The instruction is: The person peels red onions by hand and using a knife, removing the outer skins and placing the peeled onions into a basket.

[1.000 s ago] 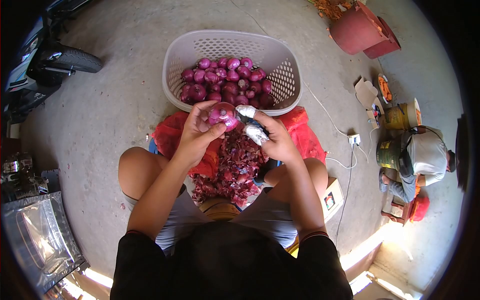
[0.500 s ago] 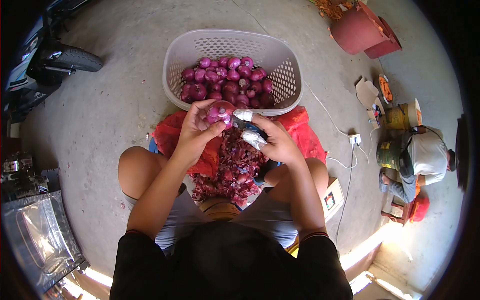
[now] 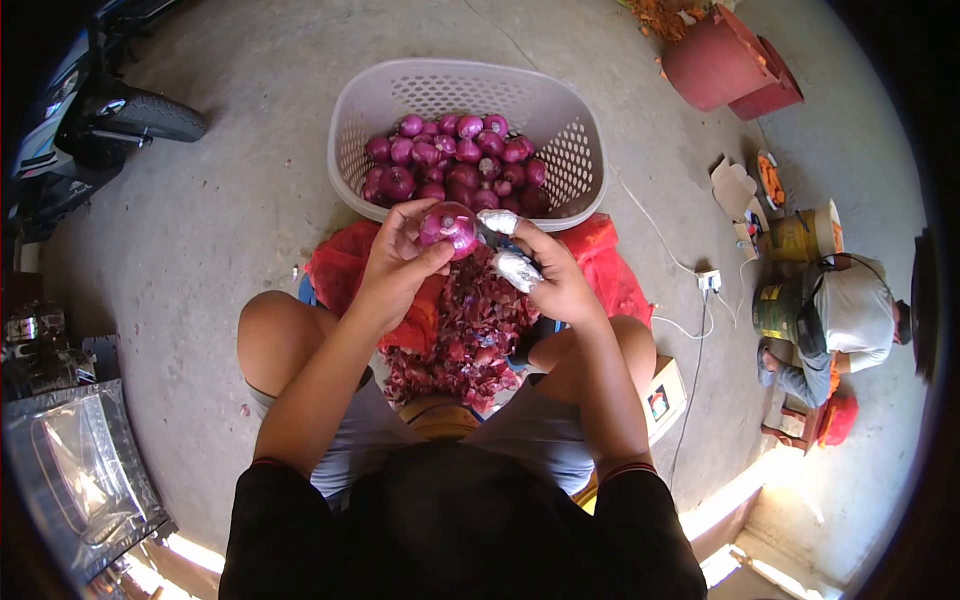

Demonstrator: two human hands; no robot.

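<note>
My left hand (image 3: 400, 262) is closed around a shiny purple-red onion (image 3: 449, 229), held above a heap of onion skins (image 3: 475, 330). Close against the onion's right side is my right hand (image 3: 548, 270), its thumb and forefinger wrapped in silvery white tape or foil. Between those wrapped fingers sits a small dark tool (image 3: 493, 238); its exact kind is mostly hidden. Just beyond both hands stands a grey plastic basket (image 3: 345, 110) with perforated walls, and many red onions (image 3: 462, 172) lie in it.
Red mesh sacking (image 3: 605, 265) lies around the skins, between my knees. A motorbike wheel (image 3: 150, 115) is at the upper left. On the right, a person (image 3: 850, 310) bends beside buckets (image 3: 795, 235). A power strip (image 3: 708, 279) with cables and red tubs (image 3: 715, 60) are also there.
The onion has turned in my left hand and shifted slightly right. My right hand's wrapped fingers have moved a little right and up, and more of the dark tool shows.
</note>
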